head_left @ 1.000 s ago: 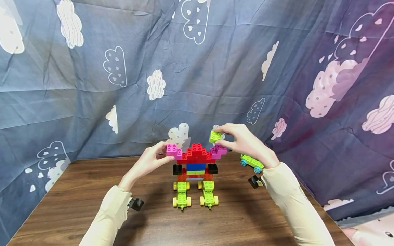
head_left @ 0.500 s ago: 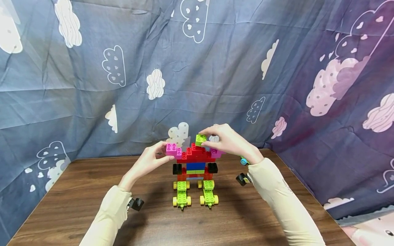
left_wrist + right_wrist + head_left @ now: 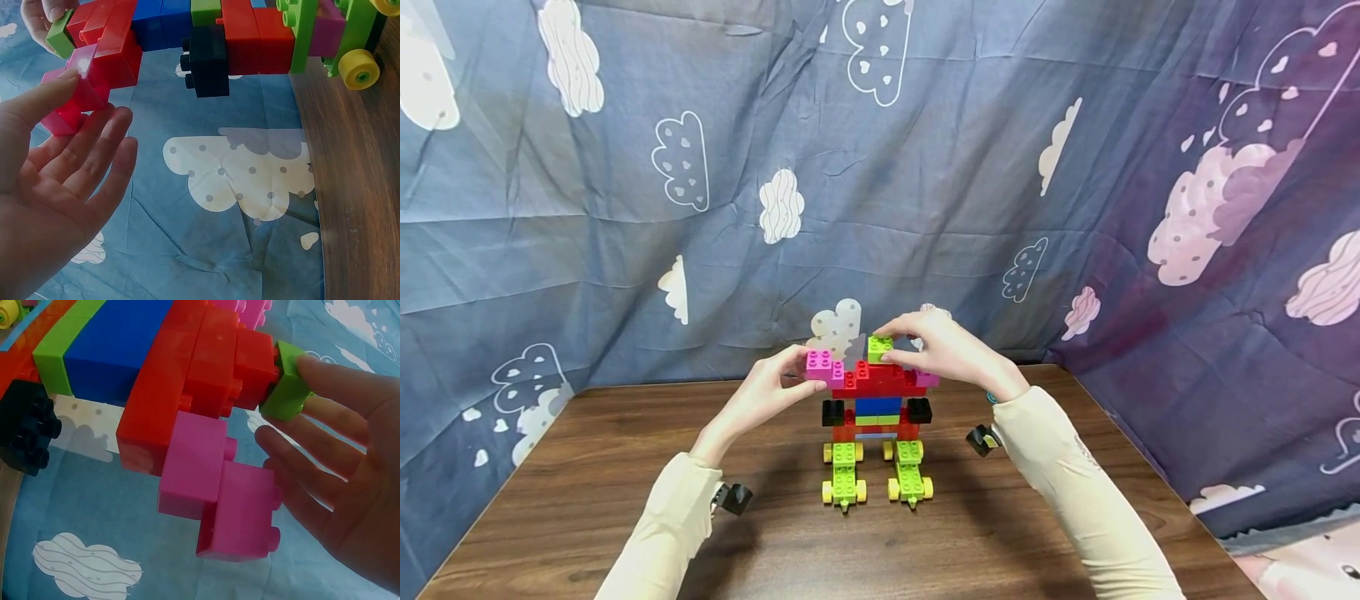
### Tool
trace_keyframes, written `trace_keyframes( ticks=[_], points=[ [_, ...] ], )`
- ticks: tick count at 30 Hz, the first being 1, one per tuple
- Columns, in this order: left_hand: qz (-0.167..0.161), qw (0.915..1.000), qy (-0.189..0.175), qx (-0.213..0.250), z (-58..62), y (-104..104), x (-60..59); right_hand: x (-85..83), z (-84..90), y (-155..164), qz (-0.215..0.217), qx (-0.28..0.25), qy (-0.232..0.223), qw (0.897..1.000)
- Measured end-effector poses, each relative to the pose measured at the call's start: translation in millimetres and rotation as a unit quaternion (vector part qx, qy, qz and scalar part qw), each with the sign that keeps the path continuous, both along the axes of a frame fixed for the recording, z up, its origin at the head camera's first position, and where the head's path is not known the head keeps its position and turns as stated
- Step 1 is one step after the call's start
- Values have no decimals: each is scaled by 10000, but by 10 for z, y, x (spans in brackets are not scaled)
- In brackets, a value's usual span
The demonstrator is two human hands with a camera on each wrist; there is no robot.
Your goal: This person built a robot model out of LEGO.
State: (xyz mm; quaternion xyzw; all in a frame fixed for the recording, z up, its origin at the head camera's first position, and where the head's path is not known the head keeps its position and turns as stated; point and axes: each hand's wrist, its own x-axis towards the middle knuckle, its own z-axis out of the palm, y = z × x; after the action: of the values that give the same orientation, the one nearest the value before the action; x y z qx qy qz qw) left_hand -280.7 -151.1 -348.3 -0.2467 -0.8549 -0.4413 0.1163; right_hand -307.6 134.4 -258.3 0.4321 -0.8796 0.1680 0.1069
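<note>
A figure of toy building bricks stands upright on the table, on two lime-green wheeled bases (image 3: 845, 483). Its middle has a blue brick (image 3: 877, 407), black side bricks (image 3: 918, 411) and stepped red bricks (image 3: 880, 383). My left hand (image 3: 766, 390) pinches the pink brick (image 3: 81, 87) at the figure's left shoulder between thumb and fingers. Above the topmost red brick, my right hand (image 3: 942, 346) holds a lime-green brick (image 3: 289, 387). That brick meets the red studs and looks slightly tilted in the right wrist view. Pink bricks (image 3: 240, 512) of the right shoulder stick out below that hand.
The brown wooden table (image 3: 790, 550) reaches back to a hanging blue cloth (image 3: 730, 275) with cloud prints. Part of a blue wheel (image 3: 992, 397) shows behind the right wrist. Small black devices (image 3: 982, 440) are worn at both wrists.
My right hand has carried the lime-green brick leftward from over the right pink shoulder, then down onto the top red brick. My left hand keeps its grip on the pink brick.
</note>
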Motion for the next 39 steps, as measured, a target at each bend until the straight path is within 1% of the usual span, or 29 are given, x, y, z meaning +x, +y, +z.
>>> trace_keyframes(
  ticks=[5, 9, 15, 24, 29, 39],
  points=[
    [-20, 10000, 42, 2, 0, -3, 6, 0, -4, 16, 145, 15, 46, 9999],
    [-40, 10000, 38, 10, 5, -6, 12, -9, -17, 30, 106, -12, -14, 9999],
    [-20, 10000, 67, -30, 6, -8, 13, -18, -39, 35, 129, -140, 11, 9998],
    [-16, 10000, 46, -14, 16, 7, 21, -4, -17, 15, 106, -190, -34, 9998],
    [-43, 10000, 13, 0, 17, 8, 18, -30, -9, 10, 120, -146, 1, 9998],
    [-35, 10000, 5, 22, 8, 12, 15, -52, 6, -12, 70, -262, -279, 9992]
  ],
)
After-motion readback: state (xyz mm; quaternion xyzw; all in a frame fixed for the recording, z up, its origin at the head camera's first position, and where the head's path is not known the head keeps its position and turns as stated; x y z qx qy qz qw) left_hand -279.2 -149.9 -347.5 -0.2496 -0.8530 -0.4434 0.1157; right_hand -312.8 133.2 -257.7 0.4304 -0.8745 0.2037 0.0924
